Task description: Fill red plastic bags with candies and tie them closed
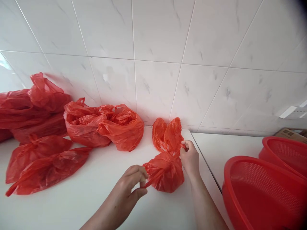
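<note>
A filled red plastic bag (168, 175) sits on the white tabletop, its neck gathered and twisted at the top. My left hand (131, 185) pinches a stretched strip of it, pulled out toward the lower left. At the bag's far right side, my right hand (190, 156) has its fingers closed on another part of the plastic near the neck. The bag's loose upper loops (168, 134) stand up behind the neck, close to the wall. What the bag holds is hidden by the plastic.
More red plastic bags (122, 127) line the wall to the left, and two tied ones (52, 166) lie in front. Two red plastic baskets (236, 185) stand at the right, past a table seam. A cardboard box (291, 134) and a wall socket (295, 112) are behind them.
</note>
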`<move>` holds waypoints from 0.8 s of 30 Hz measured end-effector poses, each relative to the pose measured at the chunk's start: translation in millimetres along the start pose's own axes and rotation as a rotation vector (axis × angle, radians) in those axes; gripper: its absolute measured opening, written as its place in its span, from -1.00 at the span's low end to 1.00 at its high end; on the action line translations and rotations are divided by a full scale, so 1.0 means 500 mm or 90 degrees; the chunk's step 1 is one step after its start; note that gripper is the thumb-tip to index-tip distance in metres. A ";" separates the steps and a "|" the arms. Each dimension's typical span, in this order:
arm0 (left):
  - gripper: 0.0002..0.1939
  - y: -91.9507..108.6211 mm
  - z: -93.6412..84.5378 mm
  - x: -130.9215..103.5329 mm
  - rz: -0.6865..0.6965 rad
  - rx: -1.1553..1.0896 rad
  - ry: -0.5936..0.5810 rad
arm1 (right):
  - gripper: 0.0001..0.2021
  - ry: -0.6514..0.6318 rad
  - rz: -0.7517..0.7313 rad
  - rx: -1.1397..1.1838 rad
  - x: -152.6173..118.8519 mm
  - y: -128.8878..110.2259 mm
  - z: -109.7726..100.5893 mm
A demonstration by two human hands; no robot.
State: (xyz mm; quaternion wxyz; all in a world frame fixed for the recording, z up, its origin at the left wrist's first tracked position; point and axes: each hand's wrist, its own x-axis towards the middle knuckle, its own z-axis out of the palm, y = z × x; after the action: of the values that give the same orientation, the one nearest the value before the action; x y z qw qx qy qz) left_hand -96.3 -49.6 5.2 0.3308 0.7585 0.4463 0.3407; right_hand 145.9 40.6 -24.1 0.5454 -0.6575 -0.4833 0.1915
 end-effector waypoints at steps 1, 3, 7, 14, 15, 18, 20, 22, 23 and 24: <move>-0.80 -0.009 -0.003 -0.014 -0.033 -0.008 -0.023 | -0.81 0.003 0.008 -0.003 0.007 0.018 0.006; -0.81 -0.025 -0.008 -0.034 -0.095 -0.020 -0.050 | -0.82 -0.006 0.012 -0.003 0.016 0.048 0.018; -0.96 -0.037 -0.016 -0.039 -0.098 -0.059 -0.014 | -0.70 -0.011 0.032 0.025 0.022 0.091 0.028; -0.40 -0.013 0.045 0.034 0.037 0.008 0.045 | -0.54 0.080 0.107 0.008 0.023 0.165 0.006; -0.26 -0.011 0.063 0.046 0.050 0.055 0.031 | -0.54 0.077 0.108 0.002 0.023 0.172 0.006; 0.01 -0.017 0.105 0.072 0.090 0.209 -0.035 | -0.56 0.065 0.106 -0.023 0.023 0.186 0.007; -0.08 -0.031 0.111 0.074 0.102 0.282 -0.092 | -0.58 0.057 0.096 -0.044 0.025 0.192 0.007; -0.25 -0.046 0.095 0.063 0.090 0.300 -0.120 | -0.57 0.047 0.082 -0.063 0.029 0.198 0.005; -0.32 -0.053 0.081 0.053 0.075 0.288 -0.111 | -0.57 0.043 0.073 -0.074 0.032 0.201 0.004; -0.39 -0.058 0.062 0.041 0.057 0.268 -0.083 | -0.57 0.038 0.064 -0.085 0.034 0.204 0.004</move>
State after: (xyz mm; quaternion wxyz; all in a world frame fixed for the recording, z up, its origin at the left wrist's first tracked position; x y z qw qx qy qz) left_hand -76.4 -26.0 -30.8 0.1779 0.8502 0.4514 0.2042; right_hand 195.8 62.2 -112.2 0.5042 -0.7214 -0.4447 0.1662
